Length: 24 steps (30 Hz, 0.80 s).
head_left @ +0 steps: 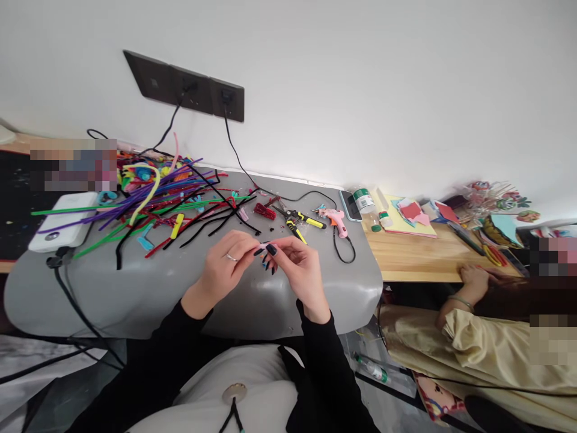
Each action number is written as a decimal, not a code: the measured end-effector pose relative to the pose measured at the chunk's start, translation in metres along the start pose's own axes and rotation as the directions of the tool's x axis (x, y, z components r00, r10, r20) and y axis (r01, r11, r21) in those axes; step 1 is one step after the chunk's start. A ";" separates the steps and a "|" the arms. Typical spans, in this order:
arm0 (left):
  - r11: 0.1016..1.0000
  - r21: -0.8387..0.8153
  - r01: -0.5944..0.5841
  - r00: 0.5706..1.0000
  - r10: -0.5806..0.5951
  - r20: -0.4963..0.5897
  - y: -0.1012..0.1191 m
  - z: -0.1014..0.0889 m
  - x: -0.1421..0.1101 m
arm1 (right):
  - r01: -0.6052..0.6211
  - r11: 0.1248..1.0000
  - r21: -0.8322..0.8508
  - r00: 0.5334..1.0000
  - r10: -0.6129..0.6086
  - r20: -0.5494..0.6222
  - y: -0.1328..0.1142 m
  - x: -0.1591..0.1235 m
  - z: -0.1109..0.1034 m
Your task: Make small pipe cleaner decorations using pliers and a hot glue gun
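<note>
My left hand (225,264), with a ring on one finger, is closed in a pinch over the front of the grey mat (270,300). My right hand (295,267), with dark nails, pinches right beside it, the fingertips of both meeting. Between them shows a small pale pink piece (261,246), mostly covered by the fingers, so its kind is unclear. Beyond the hands lie yellow-and-black pliers (295,228), a pink glue gun (336,221) and a red tinsel bundle (264,211). Purple pipe cleaners (135,195) are heaped to the left with green, black and red ones.
A white power box (65,222) with a black cable stands at left. A phone (350,205), a green-labelled bottle (366,207) and coloured paper (410,216) lie at right. Another person's hand (473,282) rests at the wooden table's edge. Wall sockets (189,87) feed cords down.
</note>
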<state>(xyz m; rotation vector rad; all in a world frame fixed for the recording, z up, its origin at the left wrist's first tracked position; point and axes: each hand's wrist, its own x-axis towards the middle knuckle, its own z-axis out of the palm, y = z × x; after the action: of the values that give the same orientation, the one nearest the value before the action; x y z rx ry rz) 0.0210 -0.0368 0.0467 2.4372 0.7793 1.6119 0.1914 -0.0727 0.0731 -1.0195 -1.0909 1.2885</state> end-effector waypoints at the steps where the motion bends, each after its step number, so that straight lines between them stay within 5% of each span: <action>1: 1.000 -0.005 0.010 1.000 -0.009 0.012 0.000 -0.001 0.000 | 0.000 1.000 -0.001 1.000 0.000 -0.002 0.000 0.000 0.000; 7: 0.997 -0.010 0.083 0.980 -0.079 0.182 -0.005 -0.004 0.001 | -0.012 1.000 -0.010 1.000 0.012 0.003 0.000 0.001 -0.003; 24: 0.982 0.174 -0.077 0.982 0.044 0.183 -0.001 0.006 -0.001 | -0.050 0.998 -0.030 0.999 0.050 -0.001 0.005 0.002 -0.008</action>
<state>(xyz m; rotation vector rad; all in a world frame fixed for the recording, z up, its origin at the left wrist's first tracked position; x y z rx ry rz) 0.0255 -0.0354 0.0432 2.7103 0.8629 1.3705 0.1981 -0.0708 0.0669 -1.0756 -1.0937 1.3146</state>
